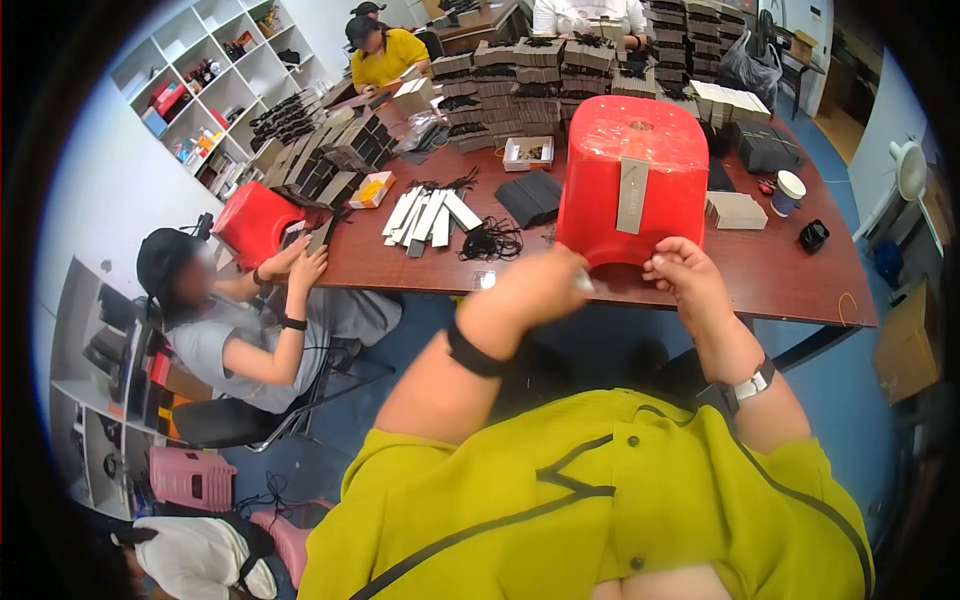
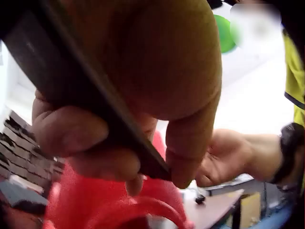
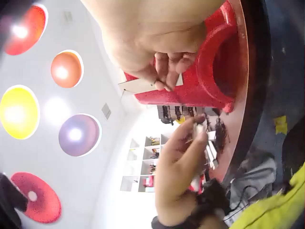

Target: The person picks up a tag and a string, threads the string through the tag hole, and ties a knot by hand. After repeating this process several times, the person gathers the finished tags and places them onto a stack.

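In front of me a red plastic stool (image 1: 590,150) stands on the table, its top covered in shiny clear film. A grey card tag (image 1: 632,195) with a hole near its upper end lies against its near side. My left hand (image 1: 530,290) is before the stool's lower left edge, fingers curled round a flat strip (image 2: 90,81), which looks dark up close; something pale shows at its fingertips in the head view. Close to the stool's lower right edge is my right hand (image 1: 695,285), thumb near its bent fingers; I cannot tell whether they pinch anything.
White strips (image 1: 430,215) and black cords (image 1: 490,240) lie left of the stool. Stacked grey cards (image 1: 520,90) line the back. At right are a paper cup (image 1: 788,190) and a card stack (image 1: 738,210). A person (image 1: 250,320) sits at left beside another red stool (image 1: 255,225).
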### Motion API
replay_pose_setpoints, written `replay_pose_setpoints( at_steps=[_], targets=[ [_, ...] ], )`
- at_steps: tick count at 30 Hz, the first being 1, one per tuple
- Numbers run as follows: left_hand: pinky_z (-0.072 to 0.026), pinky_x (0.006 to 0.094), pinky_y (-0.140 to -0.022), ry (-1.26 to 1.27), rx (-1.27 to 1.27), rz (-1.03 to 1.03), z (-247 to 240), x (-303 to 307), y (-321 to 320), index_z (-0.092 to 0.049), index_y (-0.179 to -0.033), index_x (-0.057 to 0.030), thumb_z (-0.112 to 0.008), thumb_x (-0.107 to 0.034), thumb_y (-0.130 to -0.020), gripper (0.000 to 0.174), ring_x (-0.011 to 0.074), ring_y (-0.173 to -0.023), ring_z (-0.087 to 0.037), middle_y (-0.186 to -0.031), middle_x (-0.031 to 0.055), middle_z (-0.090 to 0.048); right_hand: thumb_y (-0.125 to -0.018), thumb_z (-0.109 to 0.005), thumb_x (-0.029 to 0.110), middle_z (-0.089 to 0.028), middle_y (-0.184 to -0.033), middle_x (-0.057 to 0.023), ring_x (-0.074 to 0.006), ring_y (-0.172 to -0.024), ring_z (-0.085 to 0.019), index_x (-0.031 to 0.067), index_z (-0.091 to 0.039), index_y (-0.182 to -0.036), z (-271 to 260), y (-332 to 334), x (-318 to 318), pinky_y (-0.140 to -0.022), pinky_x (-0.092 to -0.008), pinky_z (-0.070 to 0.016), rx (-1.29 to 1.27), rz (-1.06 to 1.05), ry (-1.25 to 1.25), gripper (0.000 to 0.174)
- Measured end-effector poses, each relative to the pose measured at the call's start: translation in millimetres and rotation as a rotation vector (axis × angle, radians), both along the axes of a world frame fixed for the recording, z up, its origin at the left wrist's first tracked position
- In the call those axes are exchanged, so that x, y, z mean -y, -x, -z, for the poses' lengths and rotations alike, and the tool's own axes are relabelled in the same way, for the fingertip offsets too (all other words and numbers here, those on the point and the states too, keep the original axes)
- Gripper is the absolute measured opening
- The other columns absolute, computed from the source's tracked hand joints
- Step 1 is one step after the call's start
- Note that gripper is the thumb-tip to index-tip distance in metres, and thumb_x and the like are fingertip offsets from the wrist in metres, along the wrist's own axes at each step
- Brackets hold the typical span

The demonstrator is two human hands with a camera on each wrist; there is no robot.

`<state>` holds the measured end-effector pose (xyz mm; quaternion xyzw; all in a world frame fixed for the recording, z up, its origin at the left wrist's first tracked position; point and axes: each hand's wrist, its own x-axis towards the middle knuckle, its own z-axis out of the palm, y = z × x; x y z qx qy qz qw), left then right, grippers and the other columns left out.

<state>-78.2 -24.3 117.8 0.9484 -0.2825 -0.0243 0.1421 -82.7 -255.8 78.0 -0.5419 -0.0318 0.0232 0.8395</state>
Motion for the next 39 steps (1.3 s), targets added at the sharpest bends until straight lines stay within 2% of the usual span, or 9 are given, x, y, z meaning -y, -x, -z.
replay_pose_setpoints(
  at_steps=[5, 9, 11, 14, 25, 28, 29, 33, 39],
  targets=[
    [-0.0455, 0.0384, -0.083, 0.307, -0.122, -0.453, -44.5, -87.7, -72.6, -0.060, -0.105, 0.0000, -0.063, -0.027, -0.077, 0.039, 0.0358, -0.092, -0.059, -0.096, 0.0207, -0.063, -0.084, -0.058, 0.009, -0.061, -0.082, -0.0025, -0.0094, -0.072, -0.057, 0.0064, -0.057, -0.094, -0.3, -0.1, 1.2, -0.065, -0.0201, -0.0409, -0.007, -0.025, 0.169, 0.010],
    [-0.0433, 0.0381, -0.087, -0.004, 0.425, -0.675, 9.1, -157.8, -131.8, -0.057, -0.111, -0.0003, -0.070, -0.035, -0.072, 0.053, 0.0346, -0.105, -0.053, -0.112, 0.0226, -0.055, -0.084, -0.058, 0.009, -0.061, -0.081, -0.0021, -0.0091, -0.071, -0.056, 0.0060, -0.058, -0.092, 2.8, 0.9, 0.9, -0.064, -0.0201, -0.0410, 0.007, -0.018, 0.161, 0.008],
    [-0.0421, 0.0357, -0.089, 0.023, 0.316, -0.583, 15.8, -154.0, -130.5, -0.058, -0.108, -0.0016, -0.073, -0.031, -0.070, 0.051, 0.0349, -0.108, -0.050, -0.120, 0.0236, -0.048, -0.084, -0.057, 0.008, -0.060, -0.079, -0.0017, -0.0090, -0.070, -0.055, 0.0056, -0.058, -0.091, 1.8, 1.4, 0.6, -0.064, -0.0204, -0.0414, 0.035, -0.079, 0.139, 0.007],
    [-0.0457, 0.0311, -0.053, 0.405, 0.084, -0.391, 53.3, -116.6, -112.9, -0.060, -0.075, -0.0006, -0.072, -0.017, -0.071, 0.020, 0.0187, -0.057, -0.057, -0.065, 0.0083, -0.059, -0.084, -0.057, 0.007, -0.059, -0.079, -0.0015, -0.0088, -0.070, -0.055, 0.0053, -0.058, -0.091, -0.6, 2.6, 0.7, -0.064, -0.0206, -0.0417, 0.064, -0.077, 0.165, 0.007],
    [-0.0469, 0.0434, -0.073, 0.105, 0.002, -0.405, 94.2, -76.8, -74.1, -0.060, -0.080, 0.0006, -0.061, -0.018, -0.077, 0.019, 0.0377, -0.084, -0.059, -0.086, 0.0227, -0.061, -0.084, -0.057, 0.007, -0.059, -0.079, -0.0023, -0.0093, -0.070, -0.054, 0.0044, -0.057, -0.091, 2.7, -0.4, 1.5, -0.066, -0.0211, -0.0427, 0.066, -0.074, 0.143, 0.008],
    [-0.0469, 0.0343, -0.063, 0.683, -0.085, -0.409, 57.2, -93.0, -98.9, -0.052, -0.084, -0.0031, -0.053, -0.010, -0.083, 0.007, 0.0227, -0.071, -0.060, -0.077, 0.0129, -0.062, -0.084, -0.057, 0.007, -0.059, -0.078, -0.0019, -0.0093, -0.070, -0.054, 0.0048, -0.058, -0.091, 1.1, 1.8, 1.7, -0.065, -0.0211, -0.0420, 0.063, -0.065, 0.143, 0.007],
    [-0.0438, 0.0245, -0.061, 1.029, -0.055, -0.119, 39.5, -100.2, -107.8, -0.051, -0.098, -0.0081, -0.053, -0.005, -0.084, 0.015, 0.0125, -0.065, -0.056, -0.072, 0.0028, -0.057, -0.084, -0.057, 0.007, -0.059, -0.078, -0.0017, -0.0093, -0.070, -0.054, 0.0050, -0.058, -0.091, 1.3, 2.5, 1.4, -0.065, -0.0211, -0.0416, 0.053, -0.068, 0.152, 0.007],
    [-0.0489, 0.0253, -0.074, 1.672, 0.016, -0.014, -72.1, -107.5, -103.0, -0.056, -0.106, 0.0017, -0.052, -0.002, -0.086, 0.021, 0.0174, -0.079, -0.061, -0.088, 0.0101, -0.063, -0.084, -0.057, 0.007, -0.059, -0.078, -0.0012, -0.0090, -0.070, -0.054, 0.0054, -0.058, -0.091, 1.9, 2.2, 0.1, -0.064, -0.0211, -0.0411, 0.074, -0.071, 0.138, 0.007],
    [-0.0482, 0.0244, -0.077, 1.073, 0.191, -0.180, -66.7, -98.9, -93.7, -0.059, -0.102, 0.0045, -0.056, -0.003, -0.084, 0.020, 0.0140, -0.084, -0.062, -0.089, 0.0104, -0.066, -0.085, -0.057, 0.007, -0.058, -0.078, -0.0018, -0.0095, -0.070, -0.054, 0.0045, -0.057, -0.091, -1.4, 3.2, -0.1, -0.066, -0.0216, -0.0426, 0.071, -0.060, 0.138, 0.007]
  ],
)
